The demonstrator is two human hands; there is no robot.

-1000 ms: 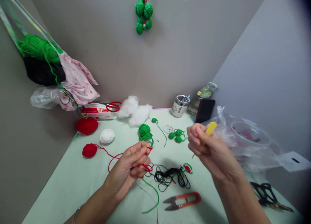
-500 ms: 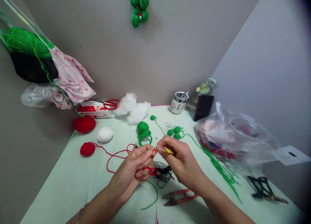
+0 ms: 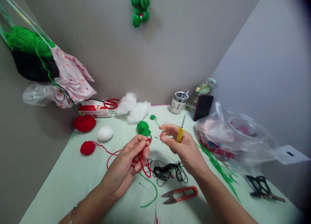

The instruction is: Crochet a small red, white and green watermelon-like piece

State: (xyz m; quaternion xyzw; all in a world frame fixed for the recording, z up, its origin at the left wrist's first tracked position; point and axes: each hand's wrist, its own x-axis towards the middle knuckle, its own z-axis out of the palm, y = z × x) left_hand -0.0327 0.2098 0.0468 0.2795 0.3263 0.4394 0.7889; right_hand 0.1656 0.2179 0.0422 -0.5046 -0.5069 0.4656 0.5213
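Note:
Red yarn point(image 3: 141, 159) is pinched between the thumb and fingers of my left hand point(image 3: 130, 162), with a loop hanging below the fingers. A small red worked piece shows at the fingertips. My right hand point(image 3: 179, 144), a little apart on the right, grips a crochet hook point(image 3: 180, 135) by its yellow handle, the metal shaft pointing up. From my left hand the red strand runs to a red yarn ball point(image 3: 87, 148) on the left. Under and between the hands lie a tangle of black cord point(image 3: 167, 172) and orange-handled thread snips point(image 3: 179, 195).
Behind my hands sit a green yarn ball point(image 3: 143, 128), white stuffing point(image 3: 138, 112) and a tin of pens point(image 3: 179, 102). A white yarn ball point(image 3: 105, 133) lies left. At right are a plastic bag point(image 3: 218, 130), cut green strands point(image 3: 221, 167) and black-handled scissors point(image 3: 264, 188).
My right hand has moved away from the left, and the hook has swung upright, off the yarn. My left hand has shifted slightly left and up with the red yarn.

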